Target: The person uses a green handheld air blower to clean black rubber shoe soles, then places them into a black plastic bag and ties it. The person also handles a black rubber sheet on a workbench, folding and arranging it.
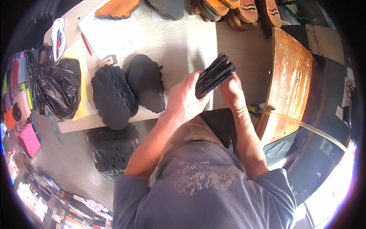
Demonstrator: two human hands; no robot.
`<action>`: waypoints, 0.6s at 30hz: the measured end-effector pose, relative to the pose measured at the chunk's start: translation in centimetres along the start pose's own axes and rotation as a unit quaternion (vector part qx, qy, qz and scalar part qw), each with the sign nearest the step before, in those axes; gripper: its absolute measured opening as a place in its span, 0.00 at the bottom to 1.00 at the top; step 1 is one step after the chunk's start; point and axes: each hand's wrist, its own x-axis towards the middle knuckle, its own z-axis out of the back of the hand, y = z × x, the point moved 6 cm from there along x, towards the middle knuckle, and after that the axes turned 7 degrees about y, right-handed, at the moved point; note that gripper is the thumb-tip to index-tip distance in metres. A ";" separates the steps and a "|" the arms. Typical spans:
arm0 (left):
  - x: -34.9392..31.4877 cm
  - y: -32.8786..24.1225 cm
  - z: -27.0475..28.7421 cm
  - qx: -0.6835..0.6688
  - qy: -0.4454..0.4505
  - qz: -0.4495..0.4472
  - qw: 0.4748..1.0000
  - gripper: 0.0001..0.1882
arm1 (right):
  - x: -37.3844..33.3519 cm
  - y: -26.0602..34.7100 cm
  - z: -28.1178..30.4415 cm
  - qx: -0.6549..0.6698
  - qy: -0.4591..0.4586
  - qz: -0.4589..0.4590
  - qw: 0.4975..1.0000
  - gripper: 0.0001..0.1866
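Above the near edge of the table, a thick stack of thin black sheets (pixel 214 77) is held tilted, its layered edges facing up. My left hand (pixel 187 95) is closed round the left side of this stack. On its right side my right hand (pixel 231 89) grips it too, though most of those fingers are hidden. To the left on the table lie two piles of black sole-shaped pieces: a fanned, uneven pile (pixel 110 95) and, beside it, a rounder pile (pixel 146 82) with ragged edges.
A black plastic bag (pixel 57 87) slumps at the table's left end, near white paper (pixel 114 34) and a red pen (pixel 86 44). Wooden foot-shaped forms (pixel 248 11) line the back. A worn curved board (pixel 286 84) rises at the right. Below the table sits a black bundle (pixel 110 149).
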 end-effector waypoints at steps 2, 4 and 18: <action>1.3 1.4 -1.2 0.123 0.046 0.039 0.991 0.29 | 0.7 0.2 1.8 -0.081 -0.071 0.058 0.992 0.38; 2.5 3.0 -2.8 0.224 0.087 0.071 0.968 0.31 | 1.6 -0.1 2.6 -0.265 -0.098 0.062 0.957 0.30; 3.2 4.7 -3.2 0.149 0.047 -0.025 0.987 0.32 | 5.0 -2.9 1.2 -0.473 -0.074 0.018 0.878 0.26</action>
